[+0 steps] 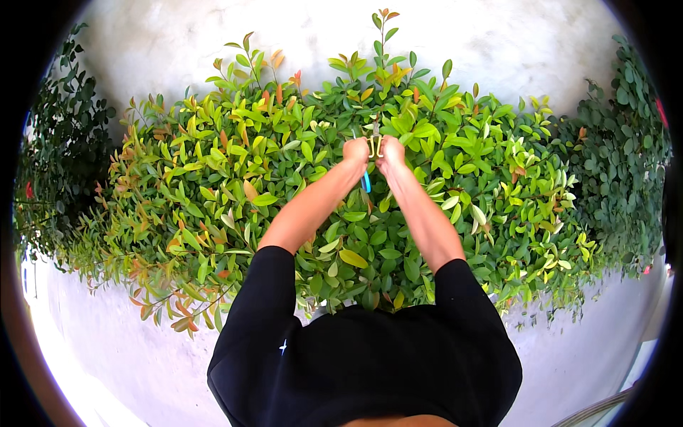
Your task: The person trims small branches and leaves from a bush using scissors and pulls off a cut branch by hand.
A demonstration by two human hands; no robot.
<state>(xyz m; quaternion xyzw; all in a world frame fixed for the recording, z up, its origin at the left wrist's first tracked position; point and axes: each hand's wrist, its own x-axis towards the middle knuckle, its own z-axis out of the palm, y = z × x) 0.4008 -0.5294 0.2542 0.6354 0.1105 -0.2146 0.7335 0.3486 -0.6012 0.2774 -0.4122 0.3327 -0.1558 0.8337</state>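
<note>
My left hand (356,150) and my right hand (393,149) are close together over the middle of a leafy shrub (331,208). Between them is a pair of shears (375,131) with yellow handles, its metal blades pointing away from me into the leaves. Each fist is closed at one handle; the fingers are mostly hidden. Below my left fist a blue loop (365,182) shows, perhaps the handle of a second tool. A slim pale piece sticks out above the same fist, too small to identify.
A tall upright shoot (382,40) rises above the shrub against a pale wall (480,37). Darker bushes stand at the left (69,123) and right (619,144). Reddish-leaved twigs (184,315) hang over the light ground (149,368) at front left. A curved rail-like edge (597,410) shows at lower right.
</note>
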